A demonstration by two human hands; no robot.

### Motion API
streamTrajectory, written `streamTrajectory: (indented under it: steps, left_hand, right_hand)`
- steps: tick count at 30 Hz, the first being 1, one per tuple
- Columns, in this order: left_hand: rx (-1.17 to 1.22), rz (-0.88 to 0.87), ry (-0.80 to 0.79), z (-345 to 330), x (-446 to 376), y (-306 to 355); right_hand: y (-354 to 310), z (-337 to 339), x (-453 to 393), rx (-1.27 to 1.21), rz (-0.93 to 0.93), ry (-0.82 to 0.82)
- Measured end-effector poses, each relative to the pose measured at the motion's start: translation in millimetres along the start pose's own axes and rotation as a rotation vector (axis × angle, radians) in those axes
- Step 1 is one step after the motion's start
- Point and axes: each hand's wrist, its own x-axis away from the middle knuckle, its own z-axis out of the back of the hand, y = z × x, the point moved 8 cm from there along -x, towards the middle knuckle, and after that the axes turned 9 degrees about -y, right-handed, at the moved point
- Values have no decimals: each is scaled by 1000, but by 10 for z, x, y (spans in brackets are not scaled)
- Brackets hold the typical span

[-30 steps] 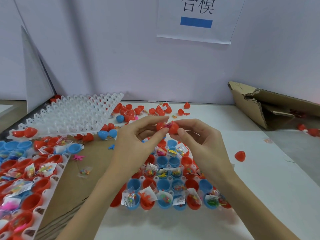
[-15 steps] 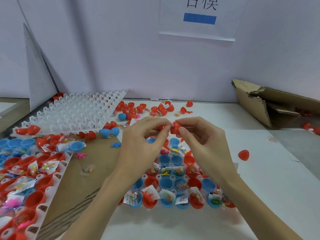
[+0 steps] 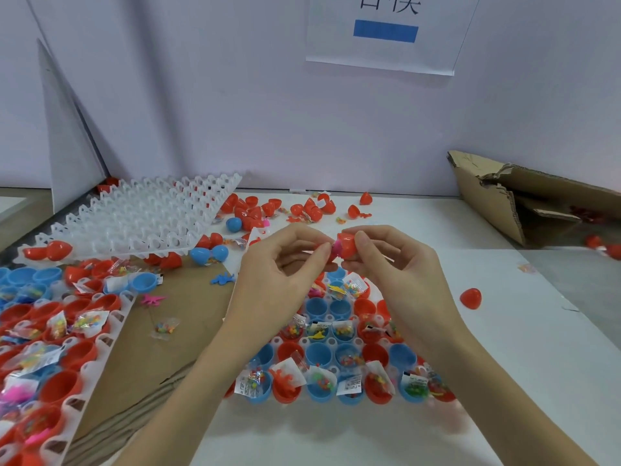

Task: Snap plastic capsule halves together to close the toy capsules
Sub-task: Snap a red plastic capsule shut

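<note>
My right hand (image 3: 400, 264) pinches a red capsule half (image 3: 346, 245) above the table. Facing it, my left hand (image 3: 279, 274) pinches the other red half (image 3: 324, 247), mostly hidden by its fingertips. Something pink (image 3: 337, 246) shows in the gap between the two halves. Below the hands lies a white tray (image 3: 304, 341) holding blue and red capsule halves with small toy packets in them.
A second filled tray (image 3: 111, 317) lies at the left on brown cardboard (image 3: 148, 358). An unfilled white tray (image 3: 141, 220) leans behind it. Loose red halves (image 3: 312, 206) and blue capsules (image 3: 208, 253) lie at the back. A red capsule (image 3: 470, 298) sits right; a torn carton (image 3: 524, 203) far right.
Both hands stayed together at the same spot. The two red halves now sit slightly apart with a pink piece showing between them.
</note>
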Motion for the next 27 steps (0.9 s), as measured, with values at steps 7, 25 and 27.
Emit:
streamTrajectory:
  steps: [7,25,27]
  left_hand:
    - [-37,33,15,16,24,-79]
    - [58,18,-107,-54,-4,-38]
    - [40,17,-111,-61,4,-25]
  right_hand:
    - [-165,-84,32,329,213,-23]
    - [-67,17,2,174,72,43]
    - [-86,25,11,181,85,58]
